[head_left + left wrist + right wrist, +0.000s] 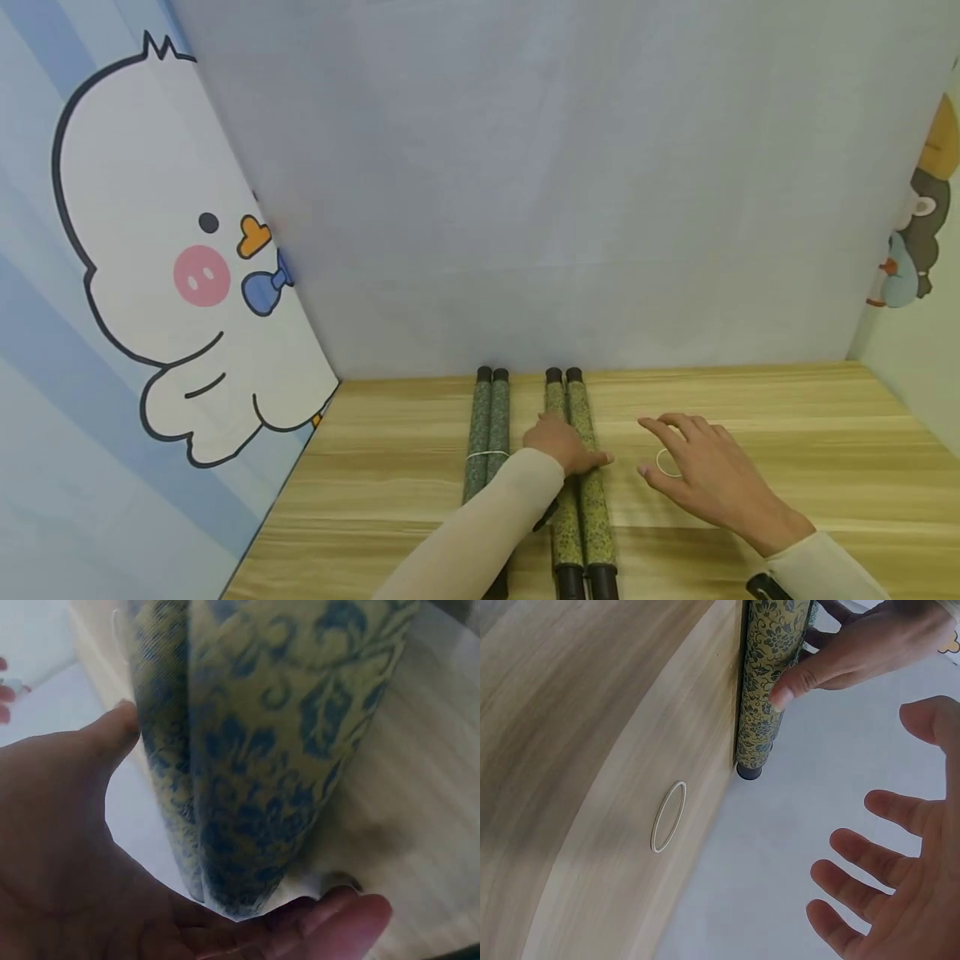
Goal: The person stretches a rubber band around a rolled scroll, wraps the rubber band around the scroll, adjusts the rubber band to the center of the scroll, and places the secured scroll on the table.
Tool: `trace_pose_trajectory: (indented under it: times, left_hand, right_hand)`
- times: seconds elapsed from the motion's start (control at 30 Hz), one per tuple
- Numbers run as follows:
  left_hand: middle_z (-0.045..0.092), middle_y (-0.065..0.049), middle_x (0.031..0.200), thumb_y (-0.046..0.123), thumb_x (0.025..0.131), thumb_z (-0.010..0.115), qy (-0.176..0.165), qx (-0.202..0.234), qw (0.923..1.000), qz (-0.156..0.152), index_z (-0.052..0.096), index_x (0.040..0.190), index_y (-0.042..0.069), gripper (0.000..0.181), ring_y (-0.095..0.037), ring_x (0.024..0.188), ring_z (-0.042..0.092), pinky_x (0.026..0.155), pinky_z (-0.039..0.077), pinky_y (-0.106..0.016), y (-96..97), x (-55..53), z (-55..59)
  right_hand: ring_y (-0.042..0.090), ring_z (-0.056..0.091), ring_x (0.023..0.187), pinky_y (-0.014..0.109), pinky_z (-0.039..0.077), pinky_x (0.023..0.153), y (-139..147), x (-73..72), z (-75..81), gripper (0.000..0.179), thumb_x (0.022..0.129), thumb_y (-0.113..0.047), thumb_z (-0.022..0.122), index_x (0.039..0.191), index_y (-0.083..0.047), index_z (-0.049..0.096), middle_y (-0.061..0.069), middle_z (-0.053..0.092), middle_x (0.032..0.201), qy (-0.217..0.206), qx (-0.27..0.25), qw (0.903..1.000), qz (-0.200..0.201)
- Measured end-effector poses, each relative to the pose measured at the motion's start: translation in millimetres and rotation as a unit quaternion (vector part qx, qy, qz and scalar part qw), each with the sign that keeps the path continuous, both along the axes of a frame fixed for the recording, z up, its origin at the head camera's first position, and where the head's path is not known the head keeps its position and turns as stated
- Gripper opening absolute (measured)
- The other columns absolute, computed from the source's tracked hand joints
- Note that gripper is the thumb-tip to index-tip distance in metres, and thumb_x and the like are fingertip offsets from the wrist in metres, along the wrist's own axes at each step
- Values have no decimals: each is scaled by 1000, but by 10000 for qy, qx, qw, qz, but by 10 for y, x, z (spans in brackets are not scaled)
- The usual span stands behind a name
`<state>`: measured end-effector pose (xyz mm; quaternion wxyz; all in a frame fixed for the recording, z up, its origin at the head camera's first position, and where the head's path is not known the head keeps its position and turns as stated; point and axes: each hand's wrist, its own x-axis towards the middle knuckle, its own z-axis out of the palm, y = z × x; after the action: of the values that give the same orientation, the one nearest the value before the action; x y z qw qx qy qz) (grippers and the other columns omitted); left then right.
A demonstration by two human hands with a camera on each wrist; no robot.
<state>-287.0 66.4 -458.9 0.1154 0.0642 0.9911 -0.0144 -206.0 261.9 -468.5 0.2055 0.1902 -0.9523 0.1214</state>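
Two yellow scrolls point(597, 521) with a blue-green floral pattern and dark end knobs lie side by side on the wooden table. My left hand point(562, 442) reaches across them from above, its thumb at the right scroll's outer side and its fingers on the left side. The left wrist view shows the thumb tip point(124, 716) against the patterned surface. To the right, my right hand point(712, 479) hovers with fingers spread and holds nothing. A thin white elastic band point(667, 816) lies on the tabletop beside that hand, partly behind its fingers in the head view.
A pair of green scrolls point(478, 417), bound by a white band point(487, 453), lies left of the yellow pair, partly hidden by my left forearm. The wooden table point(360, 500) ends at a grey-white backdrop point(562, 183). Cartoon-printed curtain point(142, 250) stands at the left.
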Motion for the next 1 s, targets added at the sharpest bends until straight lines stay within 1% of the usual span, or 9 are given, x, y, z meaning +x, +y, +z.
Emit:
trace_pose_trajectory:
  times: [0.1,0.2,0.3,0.5,0.57,0.63,0.73,0.83,1.0]
  left_hand:
    - [70,-12,123,83,81,56,-21,-170,9998,110,41,153,0,111,-18,74,71,66,58,-31,40,4,-36]
    - [75,-12,96,79,82,61,16,-114,9998,170,36,154,-3,112,-17,70,70,62,58,-29,66,13,-49]
    - [74,-15,106,73,83,66,98,24,9999,138,39,152,-6,108,-19,82,72,66,59,-29,80,25,-45]
    - [66,-19,129,65,84,72,-42,628,9978,215,39,151,-9,105,-24,93,72,73,60,-32,72,36,-31]
    - [62,-17,135,63,85,72,-74,667,9977,96,51,144,-7,94,-25,102,70,78,59,-33,61,35,-23]
    - [63,-13,134,61,86,72,-81,693,9975,-82,66,130,-2,78,-23,103,69,79,59,-32,58,31,-20]
    - [70,-7,117,59,86,73,-42,751,9966,-331,79,107,6,57,-19,94,68,75,58,-31,65,16,-13]
    - [72,-4,93,57,85,76,22,934,9944,-485,79,94,9,50,-15,74,65,66,57,-29,101,20,17]
    - [65,2,70,55,86,75,160,1066,9910,-792,74,75,13,43,-12,58,58,53,51,-27,199,76,173]
  right_hand:
    - [39,60,114,59,48,85,-5,0,-4,57,92,-41,72,140,-12,61,15,62,125,-6,-15,10000,-13]
    - [38,60,114,59,48,85,-6,5,-7,56,93,-43,70,140,-13,61,14,62,126,-70,-23,10000,-27]
    - [38,60,114,59,48,85,-7,11,-9,56,95,-45,67,140,-13,60,14,62,127,-165,-37,9999,-27]
    - [38,59,115,59,48,85,-18,7,-14,56,96,-46,65,141,-13,60,15,62,128,-220,-39,9997,16]
    - [39,59,115,59,48,85,-21,3,-9,56,96,-45,66,140,-12,60,15,62,127,-200,-30,9998,41]
    - [39,59,115,59,48,85,-22,-4,-5,56,95,-44,68,140,-12,60,16,62,127,-181,-33,9998,34]
    - [40,59,115,60,48,86,-25,-15,2,56,94,-43,69,140,-11,61,16,61,127,-148,-27,9999,15]
    - [40,59,115,60,47,87,-26,-20,8,56,93,-42,70,139,-11,61,16,61,127,-124,-30,9999,-23]
    - [39,59,114,60,47,86,-25,-14,33,56,92,-41,71,139,-12,61,16,62,127,-77,-94,9999,-30]
